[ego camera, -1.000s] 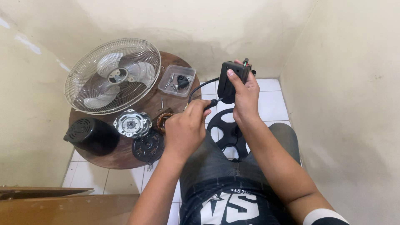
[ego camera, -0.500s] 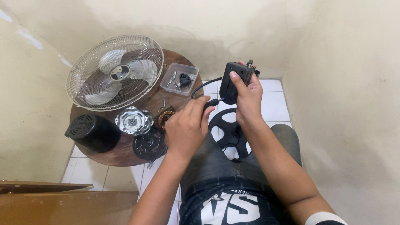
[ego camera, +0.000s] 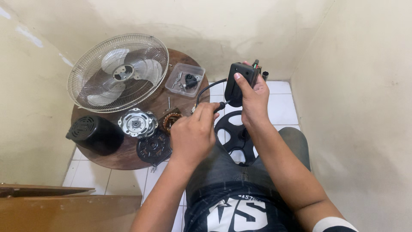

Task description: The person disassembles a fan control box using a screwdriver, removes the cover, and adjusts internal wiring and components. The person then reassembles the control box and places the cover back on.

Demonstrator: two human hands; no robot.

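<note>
Fan grille point(ego camera: 118, 72) and clear parts tray point(ego camera: 185, 80) are seen on the round wooden table point(ego camera: 128, 157). Left hand point(ego camera: 194, 134) is closed around a screwdriver point(ego camera: 219, 105), its tip set at the black switch housing point(ego camera: 241, 81). The housing is clamped by the right hand point(ego camera: 253, 101), raised above the lap. It is judged light, rigid plastic, loose wires fragile; best gripped by the sides.

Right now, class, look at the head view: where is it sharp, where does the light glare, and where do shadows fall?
Head view: hands and the black box are sharp; soft even light, no harsh glare, only a sheen on the fan guard; a faint shadow lies on the wall behind the round table; straight wall edges bow slightly toward the frame's borders.
</note>
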